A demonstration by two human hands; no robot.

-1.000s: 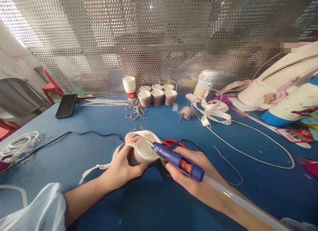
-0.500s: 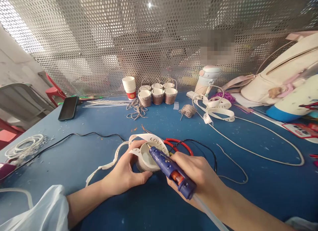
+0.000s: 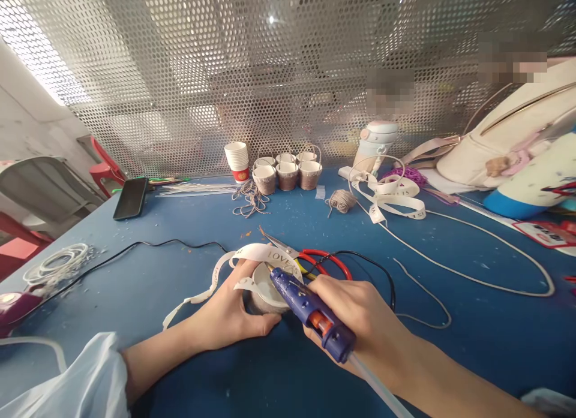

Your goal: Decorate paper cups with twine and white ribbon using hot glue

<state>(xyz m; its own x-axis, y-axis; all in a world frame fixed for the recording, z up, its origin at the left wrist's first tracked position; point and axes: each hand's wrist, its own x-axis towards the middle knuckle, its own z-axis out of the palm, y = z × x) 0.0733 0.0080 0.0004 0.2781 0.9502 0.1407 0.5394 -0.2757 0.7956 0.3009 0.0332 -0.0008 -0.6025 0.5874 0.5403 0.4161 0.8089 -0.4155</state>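
One head camera looks forward and down over the table [image 3: 202, 220].

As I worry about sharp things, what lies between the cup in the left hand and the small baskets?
In the head view, beyond the cup lie a ribbon loop and scissor blades, then blue table up to the baskets.

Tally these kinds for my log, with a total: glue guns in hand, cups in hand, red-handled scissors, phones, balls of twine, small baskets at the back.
Glue gun, in the right hand: 1
Cup, in the left hand: 1
Red-handled scissors: 1
Phone: 1
Ball of twine: 1
Small baskets: 6
Total: 11
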